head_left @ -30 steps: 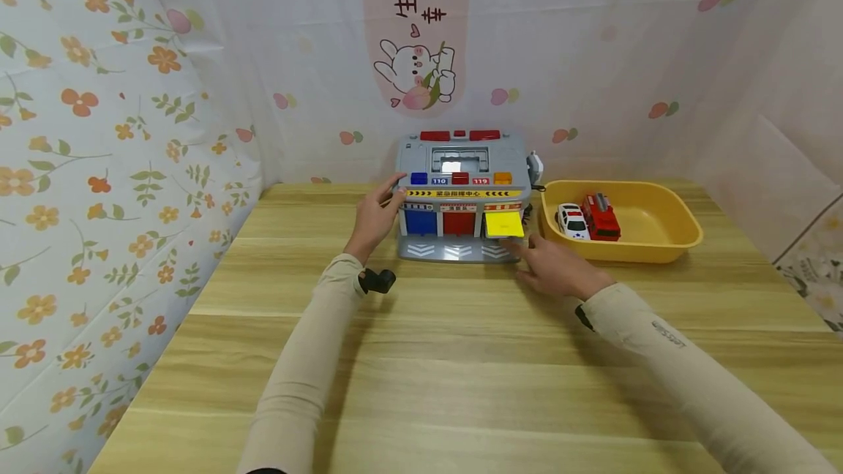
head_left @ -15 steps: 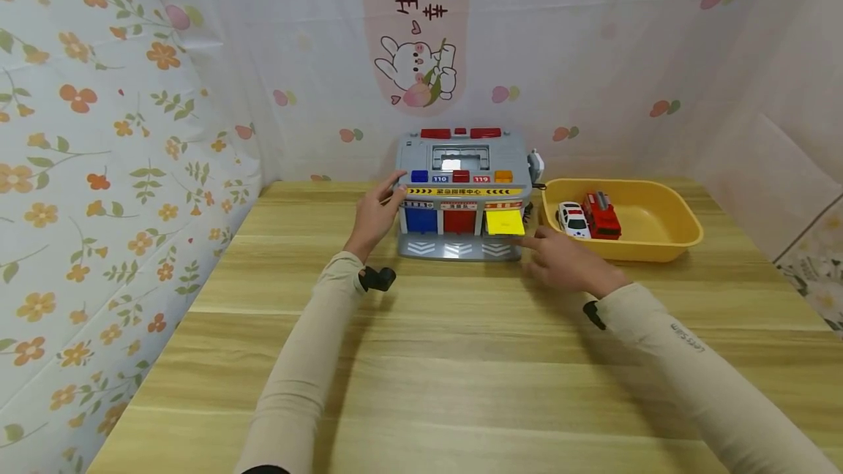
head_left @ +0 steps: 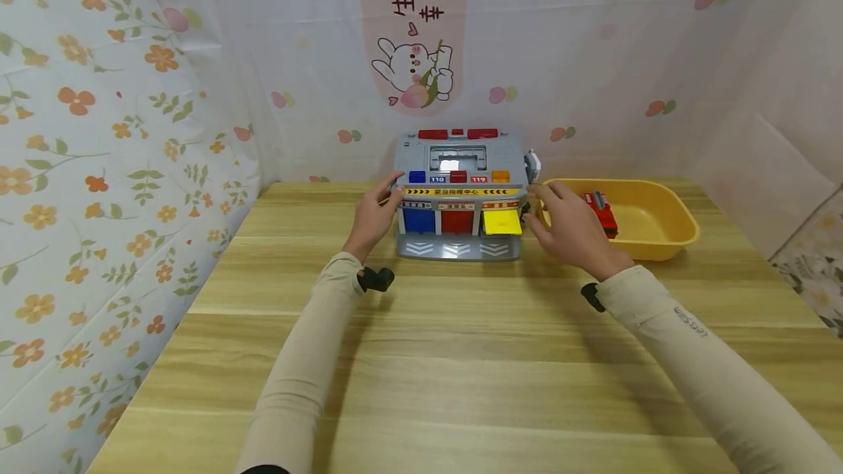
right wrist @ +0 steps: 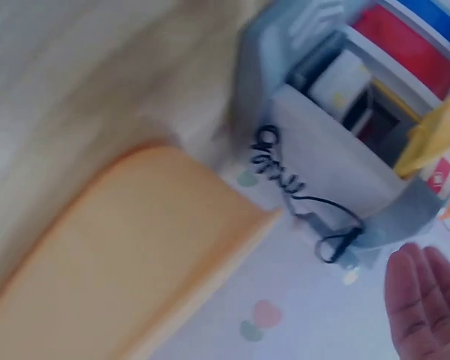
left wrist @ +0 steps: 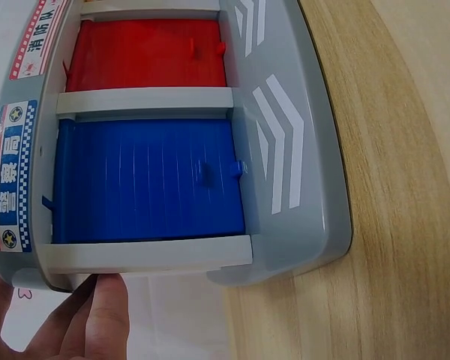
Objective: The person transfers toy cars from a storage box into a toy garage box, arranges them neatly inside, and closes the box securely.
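A grey toy emergency station (head_left: 410,159) stands at the back of the table in the head view. Its blue door (left wrist: 146,180) and red door (left wrist: 146,56) are down, while the yellow door (head_left: 502,222) is swung up. Inside that bay, the right wrist view shows a blurred white and yellow toy vehicle (right wrist: 341,81). At the station's left roof corner my left hand (head_left: 373,222) grips the edge, its fingers reaching behind the side wall (left wrist: 146,256). Beside the right roof corner is my right hand (head_left: 571,229), fingers extended; contact is unclear.
A yellow tub (head_left: 665,218) sits right of the station, holding a red toy fire truck (head_left: 607,219). On the station's right side hangs a black coiled cord (right wrist: 268,159) below a white and grey piece (head_left: 533,165). Floral cloth (head_left: 296,42) hangs behind the table (head_left: 454,357).
My right hand has moved up from below the yellow door to the station's right roof corner, now covering the white toy police car in the tub. The left hand keeps its place.
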The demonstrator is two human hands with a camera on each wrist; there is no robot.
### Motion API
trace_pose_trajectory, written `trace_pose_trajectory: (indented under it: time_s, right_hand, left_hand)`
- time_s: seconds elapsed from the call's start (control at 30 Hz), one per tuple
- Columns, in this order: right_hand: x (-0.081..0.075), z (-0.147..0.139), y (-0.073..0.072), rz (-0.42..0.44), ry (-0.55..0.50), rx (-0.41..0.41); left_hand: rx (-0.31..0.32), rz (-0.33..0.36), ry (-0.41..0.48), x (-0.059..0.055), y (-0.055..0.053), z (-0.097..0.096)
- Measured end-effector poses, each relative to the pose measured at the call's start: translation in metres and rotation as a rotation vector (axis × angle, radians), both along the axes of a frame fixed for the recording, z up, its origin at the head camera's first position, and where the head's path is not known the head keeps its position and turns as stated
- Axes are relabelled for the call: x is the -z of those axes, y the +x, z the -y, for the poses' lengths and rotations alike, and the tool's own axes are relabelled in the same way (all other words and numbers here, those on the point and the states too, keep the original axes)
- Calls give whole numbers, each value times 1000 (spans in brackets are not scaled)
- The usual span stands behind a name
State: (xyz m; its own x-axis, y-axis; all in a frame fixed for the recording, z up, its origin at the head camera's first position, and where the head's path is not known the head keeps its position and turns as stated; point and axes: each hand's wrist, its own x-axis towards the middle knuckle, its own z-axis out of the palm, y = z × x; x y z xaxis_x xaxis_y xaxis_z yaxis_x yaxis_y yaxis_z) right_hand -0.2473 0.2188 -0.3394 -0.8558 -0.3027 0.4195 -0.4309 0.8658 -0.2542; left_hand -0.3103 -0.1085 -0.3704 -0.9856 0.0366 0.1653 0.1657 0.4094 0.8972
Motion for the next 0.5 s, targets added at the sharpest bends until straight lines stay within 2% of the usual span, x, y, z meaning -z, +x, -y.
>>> trace_pose_trajectory:
  time_s: [0.1, 0.27, 0.5]
  right_hand:
    - [-9, 7, -8, 62, -25, -23]
    - [-17, 15, -23, 148, -9, -52]
    - [-14, 17, -33, 266, -20, -49]
  left_hand:
    - [-6, 1, 6, -1, 1, 1]
    - [-6, 2, 17, 0, 0, 2]
    - [13, -8, 24, 0, 0, 2]
